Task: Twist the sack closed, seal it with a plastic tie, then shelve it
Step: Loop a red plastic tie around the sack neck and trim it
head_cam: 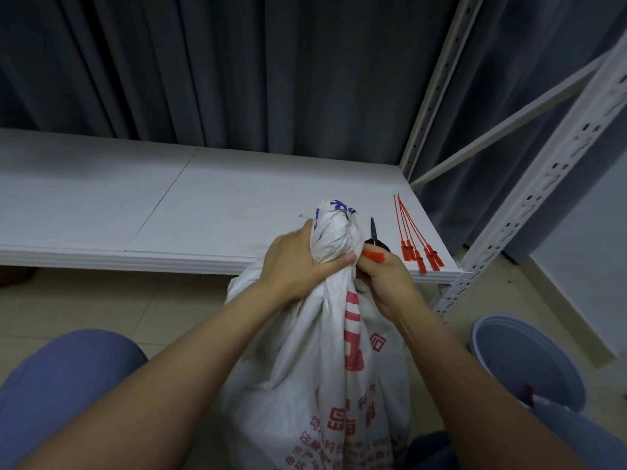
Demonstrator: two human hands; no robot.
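A white woven sack [325, 361] with red print stands on the floor between my knees. Its top is twisted into a bunch [334, 232] that rises in front of the shelf edge. My left hand [295, 262] is wrapped around the twisted neck from the left. My right hand [383, 276] is at the neck's right side, pinching an orange plastic tie [373, 256] by its tag end. The rest of that tie is hidden behind the sack and my fingers. The white shelf board [203, 205] lies just behind the sack.
Several spare orange ties [412, 237] lie on the shelf's right end, beside black scissors [375, 237]. A white perforated upright [529, 201] frames the shelf at right. A blue bucket [529, 361] stands on the floor at right. Dark curtains hang behind.
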